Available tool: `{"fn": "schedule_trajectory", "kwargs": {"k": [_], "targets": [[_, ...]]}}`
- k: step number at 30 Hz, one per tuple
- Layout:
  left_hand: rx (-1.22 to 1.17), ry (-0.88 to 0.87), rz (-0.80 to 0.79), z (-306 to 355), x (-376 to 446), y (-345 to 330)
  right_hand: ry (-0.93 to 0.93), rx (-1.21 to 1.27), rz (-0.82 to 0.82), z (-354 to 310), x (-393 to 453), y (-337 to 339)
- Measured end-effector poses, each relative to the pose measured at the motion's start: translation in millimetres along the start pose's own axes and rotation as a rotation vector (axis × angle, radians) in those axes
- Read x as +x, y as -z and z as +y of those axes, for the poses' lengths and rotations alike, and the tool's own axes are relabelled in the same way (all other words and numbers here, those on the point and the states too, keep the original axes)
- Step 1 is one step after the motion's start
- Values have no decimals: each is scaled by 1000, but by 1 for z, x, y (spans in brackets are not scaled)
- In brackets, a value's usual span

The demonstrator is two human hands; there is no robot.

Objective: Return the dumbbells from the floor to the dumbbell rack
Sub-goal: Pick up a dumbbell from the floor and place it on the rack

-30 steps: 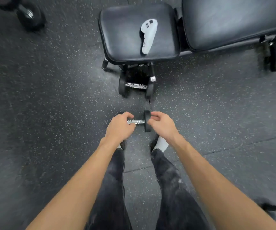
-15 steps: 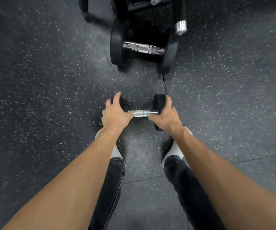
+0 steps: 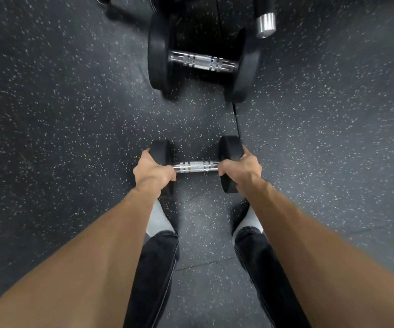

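Observation:
A small black dumbbell (image 3: 197,167) with a chrome handle lies crosswise in front of my feet on the speckled rubber floor. My left hand (image 3: 152,172) wraps over its left head and my right hand (image 3: 242,169) wraps over its right head; the bare handle shows between them. I cannot tell whether it rests on the floor or is lifted. A larger black dumbbell (image 3: 203,61) lies farther ahead, untouched. No dumbbell rack is in view.
A bench's dark frame and a chrome-capped leg (image 3: 265,24) stand just behind the larger dumbbell at the top edge. A thin floor seam (image 3: 236,119) runs between the two dumbbells. My legs and white socks are below the small dumbbell.
The view has dropped much closer to the floor; the bench seat has left the frame. Both hands shifted outward from the handle and now grip the small dumbbell's two heads.

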State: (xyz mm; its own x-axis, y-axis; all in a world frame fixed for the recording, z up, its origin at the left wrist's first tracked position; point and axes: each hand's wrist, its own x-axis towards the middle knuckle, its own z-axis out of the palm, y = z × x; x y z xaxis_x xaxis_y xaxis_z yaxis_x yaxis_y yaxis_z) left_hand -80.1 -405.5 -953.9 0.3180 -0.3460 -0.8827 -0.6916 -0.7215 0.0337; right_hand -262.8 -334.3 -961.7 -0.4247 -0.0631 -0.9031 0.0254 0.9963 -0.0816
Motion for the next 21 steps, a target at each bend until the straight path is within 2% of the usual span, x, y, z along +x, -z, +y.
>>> {"fn": "schedule_trajectory", "kwargs": {"k": [3, 6, 12, 17, 21], "targets": [[48, 18, -16, 0, 0, 4, -20, -8, -85, -3, 1, 7], [43, 23, -5, 2, -8, 7, -2, -25, -91, -8, -5, 13], [5, -93, 51, 5, -65, 50, 94, 44, -89, -21, -68, 40], [-115, -228, 139, 19, -188, 135, 278, 106, -40, -66, -204, 99], [-236, -426, 260, 30, -346, 227, 537, 162, 48, -102, -362, 171]]}}
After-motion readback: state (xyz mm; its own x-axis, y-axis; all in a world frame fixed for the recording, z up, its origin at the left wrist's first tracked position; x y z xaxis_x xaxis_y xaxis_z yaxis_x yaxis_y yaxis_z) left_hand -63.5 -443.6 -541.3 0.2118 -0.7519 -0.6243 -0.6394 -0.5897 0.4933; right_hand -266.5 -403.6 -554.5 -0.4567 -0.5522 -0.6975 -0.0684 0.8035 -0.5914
